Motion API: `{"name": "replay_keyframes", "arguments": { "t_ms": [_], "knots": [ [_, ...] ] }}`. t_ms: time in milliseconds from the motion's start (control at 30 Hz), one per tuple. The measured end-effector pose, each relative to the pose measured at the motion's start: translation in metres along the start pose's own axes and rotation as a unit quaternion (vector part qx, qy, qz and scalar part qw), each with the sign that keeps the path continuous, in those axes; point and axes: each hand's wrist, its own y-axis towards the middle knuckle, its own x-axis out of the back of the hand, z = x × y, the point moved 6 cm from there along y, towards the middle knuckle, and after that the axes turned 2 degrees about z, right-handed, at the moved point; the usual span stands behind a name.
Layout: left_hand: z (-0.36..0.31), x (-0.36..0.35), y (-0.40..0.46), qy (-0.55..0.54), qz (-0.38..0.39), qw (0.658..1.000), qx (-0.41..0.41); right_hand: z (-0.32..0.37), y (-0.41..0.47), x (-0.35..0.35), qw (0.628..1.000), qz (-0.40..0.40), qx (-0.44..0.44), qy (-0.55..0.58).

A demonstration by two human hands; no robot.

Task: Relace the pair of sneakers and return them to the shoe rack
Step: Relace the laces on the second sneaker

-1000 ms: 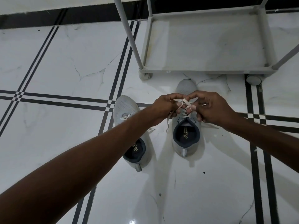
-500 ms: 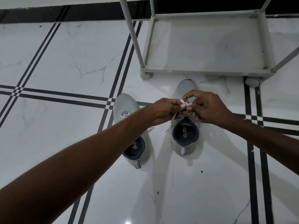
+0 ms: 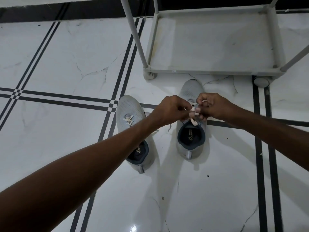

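Note:
Two light grey sneakers stand on the white floor, toes pointing away from me. Over the right sneaker (image 3: 190,144), my left hand (image 3: 170,109) and my right hand (image 3: 214,106) meet above its tongue, each pinching part of its pale lace (image 3: 192,113). One lace end hangs down toward the dark shoe opening. The left sneaker (image 3: 128,111) has lace crossings near its toe; my left forearm hides its middle. The grey shoe rack (image 3: 212,70) stands just beyond the right sneaker's toe, its bottom shelf bare.
Glossy white marble tiles with black double stripes (image 3: 56,97) cover the floor. A rack post (image 3: 133,32) rises at the rack's near left corner. A round rack foot (image 3: 261,82) sits at the right. A dark skirting band (image 3: 66,11) runs along the far wall.
Both hands have stayed over the right sneaker, working the lace. The fingers have shifted and a lace end now hangs toward the shoe opening. The view has drifted slightly.

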Motion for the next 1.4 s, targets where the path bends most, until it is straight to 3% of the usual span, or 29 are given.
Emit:
{"name": "replay_keyframes", "arguments": {
  "t_ms": [133, 233, 367, 433, 500, 567, 633, 767, 867, 1033, 1133, 1233, 1400],
  "knots": [
    [-0.014, -0.008, 0.002, 0.265, -0.059, 0.959, -0.079, -0.003, 0.002, 0.000, 0.999, 0.023, -0.020, 0.045],
    [-0.017, -0.015, -0.001, 0.324, -0.120, 0.932, -0.113, -0.006, 0.003, -0.004, 0.997, 0.063, -0.032, 0.042],
    [-0.020, -0.010, 0.000, 0.222, -0.174, 0.956, -0.077, -0.001, 0.002, -0.006, 0.996, 0.086, -0.024, -0.001],
    [-0.016, -0.008, 0.006, 0.161, -0.170, 0.971, -0.044, -0.002, 0.005, 0.000, 0.999, 0.028, -0.024, -0.005],
    [-0.008, -0.003, 0.006, 0.159, -0.156, 0.974, -0.036, -0.007, 0.007, 0.019, 0.994, -0.070, 0.003, -0.089],
    [0.012, 0.001, -0.007, 0.176, -0.133, 0.974, -0.043, -0.013, 0.006, 0.042, 0.952, -0.163, 0.054, -0.253],
    [0.033, -0.001, -0.033, 0.148, -0.124, 0.981, -0.033, -0.025, -0.002, 0.051, 0.917, -0.195, 0.060, -0.344],
    [0.048, -0.016, -0.048, 0.115, -0.078, 0.990, 0.003, -0.044, 0.001, 0.038, 0.902, -0.179, 0.037, -0.392],
    [0.053, 0.000, -0.037, 0.077, -0.088, 0.991, 0.060, -0.035, -0.001, 0.034, 0.896, -0.154, 0.033, -0.416],
    [0.041, -0.012, -0.036, 0.043, -0.047, 0.995, 0.079, -0.020, -0.012, 0.012, 0.862, -0.172, 0.139, -0.456],
    [0.036, -0.018, -0.030, 0.086, -0.052, 0.989, 0.107, -0.023, -0.011, 0.001, 0.883, -0.118, 0.171, -0.420],
    [0.033, -0.019, -0.029, 0.083, -0.066, 0.985, 0.138, -0.021, -0.009, 0.001, 0.899, -0.121, 0.164, -0.387],
    [0.041, -0.021, -0.036, -0.029, -0.113, 0.974, 0.193, -0.013, -0.010, 0.007, 0.922, -0.127, 0.126, -0.344]
  ]
}}
